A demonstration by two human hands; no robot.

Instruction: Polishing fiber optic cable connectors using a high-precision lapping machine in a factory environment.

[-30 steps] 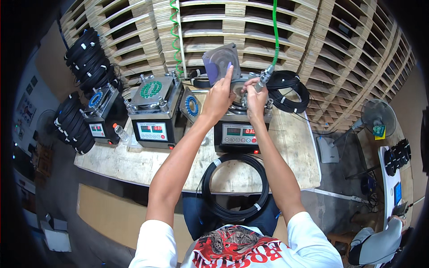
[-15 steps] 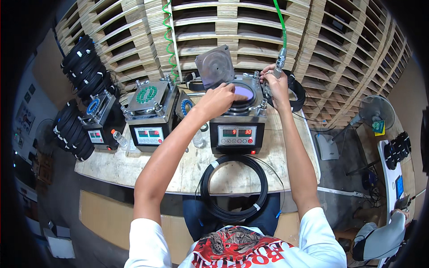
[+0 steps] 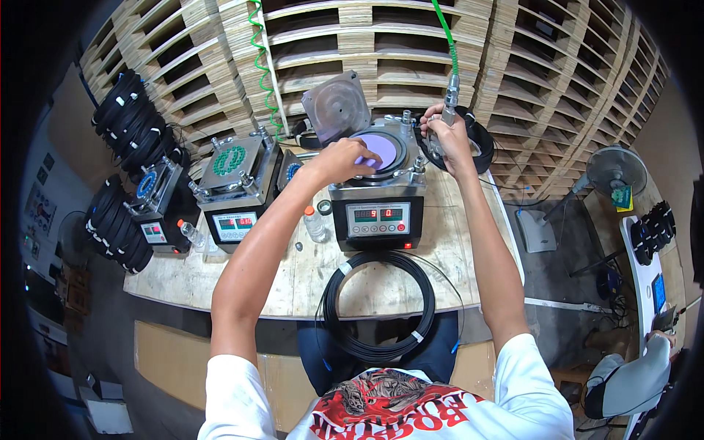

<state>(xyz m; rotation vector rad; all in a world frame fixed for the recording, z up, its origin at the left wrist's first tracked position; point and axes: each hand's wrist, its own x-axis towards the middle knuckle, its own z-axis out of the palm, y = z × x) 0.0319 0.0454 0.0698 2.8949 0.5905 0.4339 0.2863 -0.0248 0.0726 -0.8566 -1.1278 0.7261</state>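
My left hand (image 3: 347, 161) reaches over the open polishing machine (image 3: 378, 192), its fingers curled on the near left part of a purple round polishing film (image 3: 383, 149). Part of the film's edge is hidden under the hand. A dark round platen (image 3: 401, 152) shows around the film's right side. Beyond the machine's right corner, my right hand (image 3: 449, 141) is closed around a metal air gun (image 3: 449, 110). A green air hose (image 3: 444, 29) runs up from the gun. Behind my left hand a square metal plate (image 3: 336, 106) leans upright.
Two more machines (image 3: 233, 192) (image 3: 155, 202) stand to the left, near plastic bottles (image 3: 317, 226). A black cable coil (image 3: 330, 293) hangs over the table's front edge. Pallets (image 3: 411, 51) rise behind. Far right are a fan (image 3: 616, 176) and another person's sleeve (image 3: 631, 381).
My left hand has gone from a finger pointing across the film to curled fingers at its left part. The film sits further left on the platen. The right hand still holds the air gun.
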